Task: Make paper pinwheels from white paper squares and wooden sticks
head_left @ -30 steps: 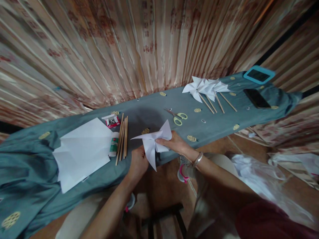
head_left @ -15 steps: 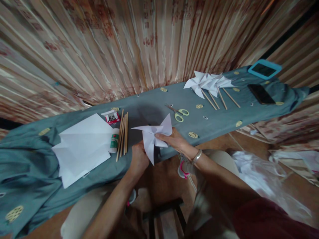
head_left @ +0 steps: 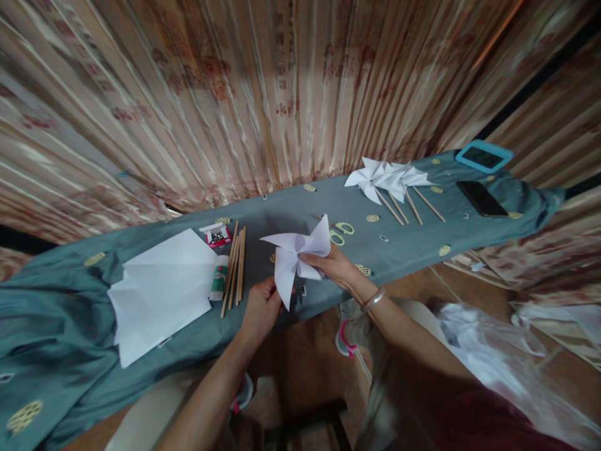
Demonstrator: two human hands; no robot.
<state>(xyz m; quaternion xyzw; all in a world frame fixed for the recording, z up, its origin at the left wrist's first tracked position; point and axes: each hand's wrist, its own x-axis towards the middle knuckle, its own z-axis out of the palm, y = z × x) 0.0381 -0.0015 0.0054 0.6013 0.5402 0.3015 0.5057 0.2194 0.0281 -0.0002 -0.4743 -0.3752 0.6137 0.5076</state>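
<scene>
A white paper pinwheel [head_left: 287, 255] is held up over the near edge of the cloth-covered table. My right hand [head_left: 335, 264] grips it from the right, thumb pressed on its centre and fingers hidden behind. My left hand [head_left: 260, 308] is closed at the lower blade, with its fingertips partly hidden behind the paper. Whether a stick is behind the pinwheel I cannot tell. Just beyond lie scissors [head_left: 342, 233] with pale green handles, partly covered by a blade. Left of the pinwheel is a bundle of wooden sticks [head_left: 233, 272].
White paper sheets [head_left: 164, 288] lie left, beside a green-and-white glue stick [head_left: 218, 279] and a small red box of metal pins [head_left: 218, 236]. Finished pinwheels on sticks [head_left: 392, 178], a black phone [head_left: 481, 198] and a blue-framed device [head_left: 485, 156] are at right.
The pinwheel and both hands appear slightly further right against the table. My left hand has turned a little, its fingers showing more at the lower blade. The view has tilted up slightly.
</scene>
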